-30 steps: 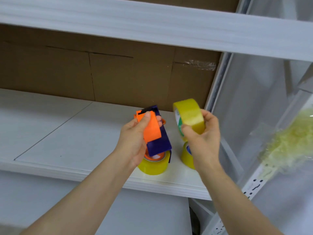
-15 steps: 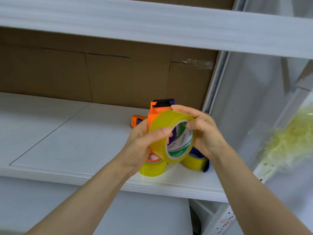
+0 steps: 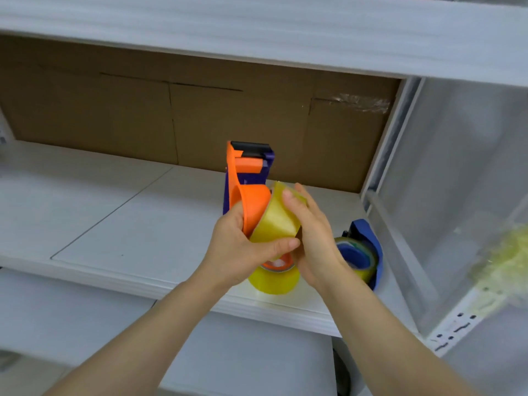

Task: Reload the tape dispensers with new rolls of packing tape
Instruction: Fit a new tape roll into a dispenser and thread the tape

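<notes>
An orange and purple tape dispenser stands upright above the shelf, gripped low down by my left hand. A yellow roll of packing tape sits against the dispenser's orange hub. My right hand presses on the roll from the right, and my left thumb lies across its lower edge. Below my hands another yellow roll with an orange core rests on the white shelf. A blue dispenser loaded with tape lies at the right.
Brown cardboard lines the back of the shelf. A second white shelf runs overhead. A metal upright and translucent panel close the right side, with pale yellow shredded filler behind.
My right hand carried the yellow roll from beside the dispenser onto its hub. The dispenser has turned upright in my left hand, and the roll now shows its band rather than its face.
</notes>
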`<state>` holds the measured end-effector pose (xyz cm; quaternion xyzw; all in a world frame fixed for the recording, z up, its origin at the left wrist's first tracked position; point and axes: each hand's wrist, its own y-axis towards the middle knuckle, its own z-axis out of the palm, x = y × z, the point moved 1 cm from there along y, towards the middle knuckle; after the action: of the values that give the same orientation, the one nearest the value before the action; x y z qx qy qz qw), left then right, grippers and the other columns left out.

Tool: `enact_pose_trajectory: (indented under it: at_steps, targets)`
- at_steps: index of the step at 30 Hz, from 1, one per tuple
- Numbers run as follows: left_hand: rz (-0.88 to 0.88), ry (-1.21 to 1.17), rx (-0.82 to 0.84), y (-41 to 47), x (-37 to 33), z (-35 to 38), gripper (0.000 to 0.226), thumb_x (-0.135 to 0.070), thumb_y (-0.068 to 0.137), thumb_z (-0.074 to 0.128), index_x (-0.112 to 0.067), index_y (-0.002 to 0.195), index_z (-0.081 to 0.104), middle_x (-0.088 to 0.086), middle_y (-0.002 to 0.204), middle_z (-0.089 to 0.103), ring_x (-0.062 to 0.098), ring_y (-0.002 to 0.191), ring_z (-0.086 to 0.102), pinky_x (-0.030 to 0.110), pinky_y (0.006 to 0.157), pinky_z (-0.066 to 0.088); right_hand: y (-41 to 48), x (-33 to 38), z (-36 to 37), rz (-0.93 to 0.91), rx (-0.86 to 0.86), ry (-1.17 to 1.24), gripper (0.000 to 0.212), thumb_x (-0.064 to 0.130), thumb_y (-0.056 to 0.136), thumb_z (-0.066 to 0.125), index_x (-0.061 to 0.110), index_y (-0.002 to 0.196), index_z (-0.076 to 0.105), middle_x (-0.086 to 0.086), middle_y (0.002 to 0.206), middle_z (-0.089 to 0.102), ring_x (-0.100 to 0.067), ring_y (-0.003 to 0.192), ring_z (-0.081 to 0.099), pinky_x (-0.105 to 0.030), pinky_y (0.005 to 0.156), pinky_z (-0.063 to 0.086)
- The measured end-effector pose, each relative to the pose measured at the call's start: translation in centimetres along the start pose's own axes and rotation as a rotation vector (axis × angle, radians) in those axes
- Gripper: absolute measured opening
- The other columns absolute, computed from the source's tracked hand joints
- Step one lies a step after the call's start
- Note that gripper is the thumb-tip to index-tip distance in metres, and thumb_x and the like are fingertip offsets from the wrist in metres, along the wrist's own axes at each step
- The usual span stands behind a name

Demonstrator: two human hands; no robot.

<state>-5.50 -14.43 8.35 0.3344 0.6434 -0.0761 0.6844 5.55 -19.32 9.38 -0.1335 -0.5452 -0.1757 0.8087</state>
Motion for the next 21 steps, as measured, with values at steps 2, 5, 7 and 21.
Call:
enact_pose_trajectory:
  at_steps: [2, 5, 7, 21]
  targets:
    - [-0.006, 0.004, 0.008, -0.1, 0.3, -0.4, 0.059, -0.005, 0.060, 0.084, -0.021, 0.111, 0.059, -0.008, 0.097, 0.071, 0.003, 0.088, 0.069, 0.017, 0.072, 0.055, 0.4, -0.5, 0.3, -0.008, 0.030, 0.026, 0.063, 0.028, 0.084, 0.061, 0.036, 0.140, 0.034, -0.005, 0.126, 0.060, -0.019, 0.098, 0.066, -0.033, 0.074, 0.057]
    - [0.001, 0.026, 0.034, -0.3, 1.0, -0.9, 0.057, -0.003, 0.064, 0.082, -0.015, 0.115, 0.060, -0.006, 0.100, 0.071, 0.006, 0.091, 0.069, 0.022, 0.076, 0.055, 0.6, -0.9, 1.0, -0.048, 0.066, 0.027, 0.059, 0.019, 0.087, 0.059, 0.039, 0.138, 0.038, -0.006, 0.123, 0.062, -0.017, 0.089, 0.070, -0.031, 0.070, 0.058]
    - [0.011, 0.039, 0.050, -0.4, 1.5, -0.8, 0.053, -0.007, 0.063, 0.083, -0.022, 0.110, 0.061, -0.009, 0.098, 0.072, 0.006, 0.092, 0.069, 0.024, 0.078, 0.056, 0.8, -1.1, 1.4, -0.086, 0.099, 0.034, 0.056, 0.012, 0.088, 0.056, 0.034, 0.138, 0.042, -0.004, 0.116, 0.066, -0.014, 0.085, 0.071, -0.029, 0.072, 0.058]
    - [-0.138, 0.212, 0.181, -0.4, 5.7, -4.0, 0.032, -0.007, 0.077, 0.072, -0.025, 0.102, 0.064, -0.005, 0.099, 0.073, 0.007, 0.090, 0.068, 0.020, 0.078, 0.055, 1.9, -7.2, 1.9, -0.053, -0.002, -0.176, 0.055, 0.010, 0.088, 0.061, 0.032, 0.136, 0.045, 0.002, 0.125, 0.062, -0.017, 0.113, 0.060, -0.039, 0.098, 0.049]
